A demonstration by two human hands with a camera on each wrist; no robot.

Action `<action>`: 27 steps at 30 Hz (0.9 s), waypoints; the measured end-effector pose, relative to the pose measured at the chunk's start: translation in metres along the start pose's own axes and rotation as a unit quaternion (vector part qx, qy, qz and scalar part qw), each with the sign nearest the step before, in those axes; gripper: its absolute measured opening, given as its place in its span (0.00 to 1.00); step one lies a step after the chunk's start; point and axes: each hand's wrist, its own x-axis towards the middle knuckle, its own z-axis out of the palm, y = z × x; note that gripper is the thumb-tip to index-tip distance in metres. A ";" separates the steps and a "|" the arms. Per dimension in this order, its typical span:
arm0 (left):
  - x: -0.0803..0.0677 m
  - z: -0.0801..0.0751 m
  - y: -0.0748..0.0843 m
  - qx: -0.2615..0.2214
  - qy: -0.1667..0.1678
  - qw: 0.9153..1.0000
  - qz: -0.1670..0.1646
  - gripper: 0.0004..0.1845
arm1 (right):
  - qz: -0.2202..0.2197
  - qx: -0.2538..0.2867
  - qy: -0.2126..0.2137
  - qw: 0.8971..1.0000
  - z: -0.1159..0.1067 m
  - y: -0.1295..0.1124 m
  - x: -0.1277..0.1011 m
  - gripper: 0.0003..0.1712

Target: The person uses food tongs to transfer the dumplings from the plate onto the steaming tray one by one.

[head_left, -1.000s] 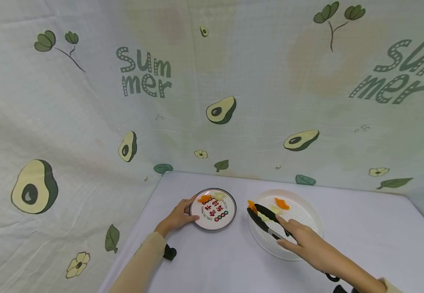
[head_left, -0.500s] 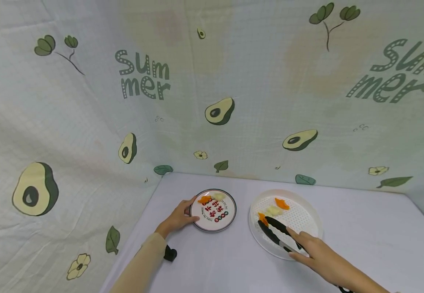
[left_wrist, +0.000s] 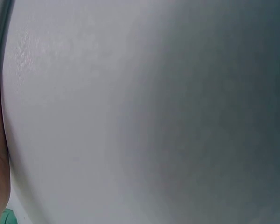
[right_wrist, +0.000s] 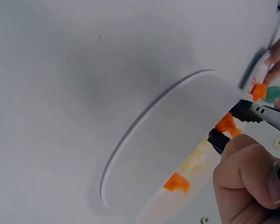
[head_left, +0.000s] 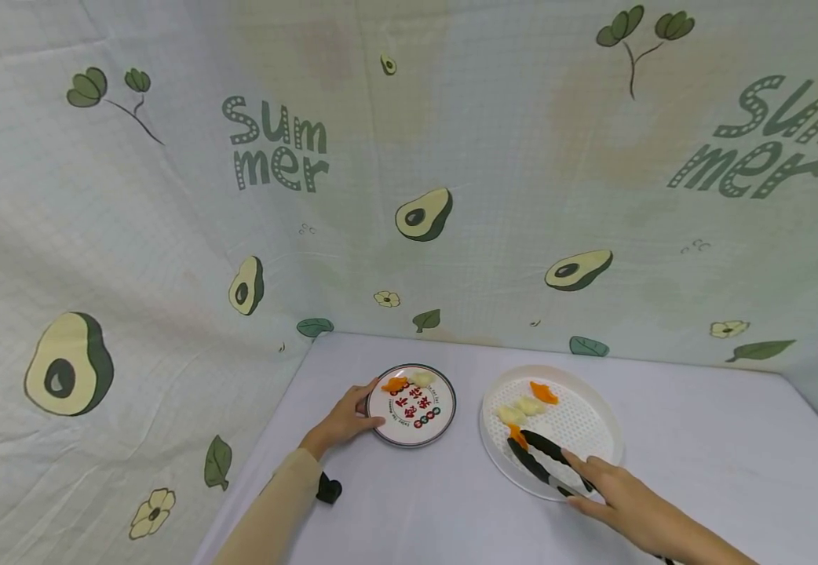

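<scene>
My right hand [head_left: 624, 502] grips black-and-silver tongs [head_left: 532, 463] over the near left part of a white round perforated tray [head_left: 596, 408]. Between the tong tips is a small orange piece [head_left: 518, 436], low inside the tray. Two pale yellow pieces [head_left: 529, 406] and another orange piece [head_left: 543, 392] lie farther back in it. To the left, my left hand [head_left: 344, 420] holds the left rim of a dark-rimmed white plate [head_left: 388, 404] printed in red, thumb on the edge. On that plate sit one orange piece [head_left: 395, 384] and one pale yellow piece [head_left: 421, 378].
Plate and tray stand apart on a white table [head_left: 409, 502]. A patterned cloth [head_left: 494, 157] rises behind the table and along its left side. The tray's raised wall [right_wrist: 172, 112] shows in the right wrist view.
My right hand and the tongs have moved right and nearer to me, taking the orange piece from over the tray's left edge down into the tray. My left hand keeps its hold on the plate.
</scene>
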 end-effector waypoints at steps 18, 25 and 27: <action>-0.002 -0.002 0.001 0.001 0.000 1.000 -0.002 0.47 | 0.008 -0.015 -0.035 0.999 -0.008 0.002 0.013 0.42; -0.001 -0.001 -0.003 -0.003 -0.004 1.000 0.001 0.48 | 0.009 -0.015 -0.042 0.999 -0.009 0.002 0.018 0.43; 0.000 -0.001 -0.004 -0.005 -0.002 1.000 0.002 0.48 | 0.011 -0.019 -0.041 0.999 -0.009 0.001 0.019 0.43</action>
